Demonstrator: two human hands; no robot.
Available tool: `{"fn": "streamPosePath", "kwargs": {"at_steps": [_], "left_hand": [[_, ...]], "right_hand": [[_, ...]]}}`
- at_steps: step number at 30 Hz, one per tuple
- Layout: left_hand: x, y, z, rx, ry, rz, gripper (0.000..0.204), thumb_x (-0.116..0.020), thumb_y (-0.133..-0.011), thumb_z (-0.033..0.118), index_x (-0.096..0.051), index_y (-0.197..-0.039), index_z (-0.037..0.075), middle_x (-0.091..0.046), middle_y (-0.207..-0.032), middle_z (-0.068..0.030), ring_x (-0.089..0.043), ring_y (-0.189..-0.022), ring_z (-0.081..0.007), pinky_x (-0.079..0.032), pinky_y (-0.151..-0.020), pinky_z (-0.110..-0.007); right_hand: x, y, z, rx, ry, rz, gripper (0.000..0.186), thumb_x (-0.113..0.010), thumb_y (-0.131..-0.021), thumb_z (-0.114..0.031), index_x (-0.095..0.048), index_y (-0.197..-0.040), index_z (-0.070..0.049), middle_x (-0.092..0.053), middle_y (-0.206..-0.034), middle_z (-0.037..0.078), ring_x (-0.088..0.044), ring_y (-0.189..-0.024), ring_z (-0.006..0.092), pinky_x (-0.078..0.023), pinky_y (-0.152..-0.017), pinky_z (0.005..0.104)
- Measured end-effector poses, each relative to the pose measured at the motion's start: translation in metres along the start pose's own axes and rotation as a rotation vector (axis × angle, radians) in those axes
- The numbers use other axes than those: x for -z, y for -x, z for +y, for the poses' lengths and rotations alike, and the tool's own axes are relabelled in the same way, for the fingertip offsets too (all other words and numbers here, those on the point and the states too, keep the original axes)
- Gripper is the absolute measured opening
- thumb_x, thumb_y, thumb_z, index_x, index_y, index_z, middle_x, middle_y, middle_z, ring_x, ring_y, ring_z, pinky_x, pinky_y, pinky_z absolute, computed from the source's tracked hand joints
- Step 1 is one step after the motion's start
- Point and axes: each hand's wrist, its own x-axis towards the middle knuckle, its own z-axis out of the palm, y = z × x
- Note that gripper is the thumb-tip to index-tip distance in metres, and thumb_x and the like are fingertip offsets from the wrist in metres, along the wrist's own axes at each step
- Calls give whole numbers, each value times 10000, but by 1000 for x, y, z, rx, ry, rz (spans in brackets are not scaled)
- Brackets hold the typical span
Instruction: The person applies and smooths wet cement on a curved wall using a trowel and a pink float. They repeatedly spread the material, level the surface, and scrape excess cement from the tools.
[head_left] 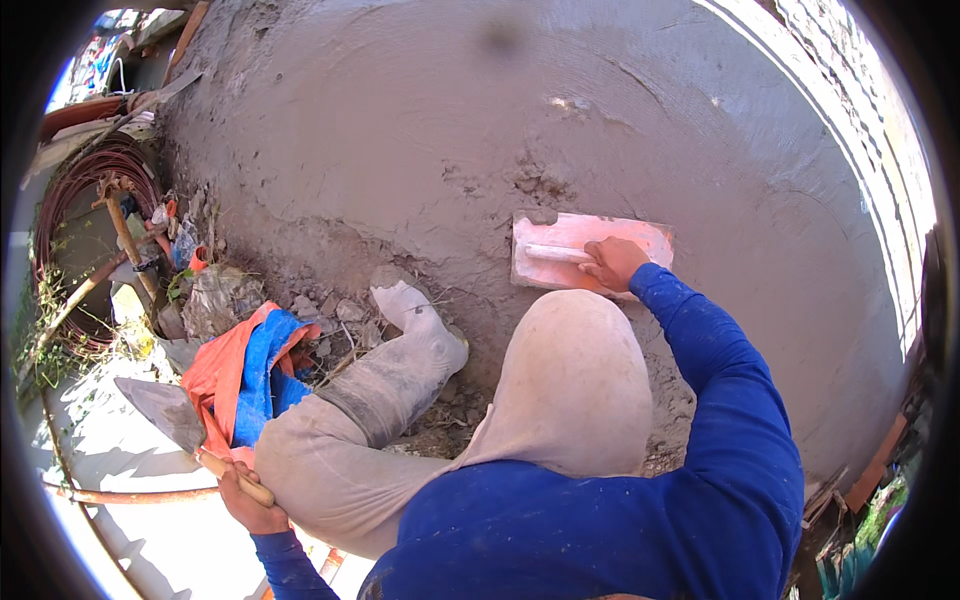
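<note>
My right hand is closed around the pale handle of a pinkish rectangular plastering float. The float lies flat against a broad surface of wet grey mortar, and a dab of mortar sits on its far left corner. Just beyond it the mortar is rough and lumpy. At the lower left, my left hand grips the wooden handle of a pointed trowel. The trowel's grey-smeared blade points away to the left, apart from the mortar.
My bent leg in mud-stained trousers is beside rubble. An orange and blue tarp lies near the trowel. Farther left are sticks, a coil of dark reddish tubing or cable and litter. A bright edge curves along the right.
</note>
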Motion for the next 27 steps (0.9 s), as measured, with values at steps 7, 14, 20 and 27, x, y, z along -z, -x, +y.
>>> {"fn": "streamPosePath", "kwargs": {"at_steps": [7, 14, 20, 27], "left_hand": [[2, -7, -4, -21, 43, -47, 239, -564, -1051, 244, -624, -1169, 46, -564, -874, 3, -499, -788, -89, -442, -737, -263], [6, -11, -7, -36, -40, -47, 245, -582, -1042, 256, -632, -1158, 46, -567, -903, 11, -498, -791, -81, -440, -743, -258], [11, -7, -8, -4, 55, -7, 232, -572, -1041, 250, -620, -1169, 62, -567, -920, 17, -496, -783, -77, -441, -737, -252], [5, -13, -9, 21, 6, 36, 197, -581, -1036, 234, -613, -1150, 76, -564, -905, 18, -493, -769, -74, -441, -709, -244]], "right_hand": [[-24, -1, -16, 135, 66, -79, 429, -617, -1012, -470, -688, -1120, -61, -755, -965, 227, -735, -943, 422, -565, -839, 549], [22, -45, -2, 79, 48, 89, 422, -606, -1022, -463, -697, -1107, -60, -751, -949, 227, -731, -920, 429, -562, -823, 554], [0, -8, -12, 117, 52, -17, 388, -596, -1025, -443, -664, -1086, -67, -733, -916, 238, -714, -900, 451, -542, -809, 570], [-11, -53, -27, 35, -6, 98, 433, -593, -1023, -477, -704, -1109, -68, -758, -973, 226, -734, -950, 434, -562, -846, 562]]}}
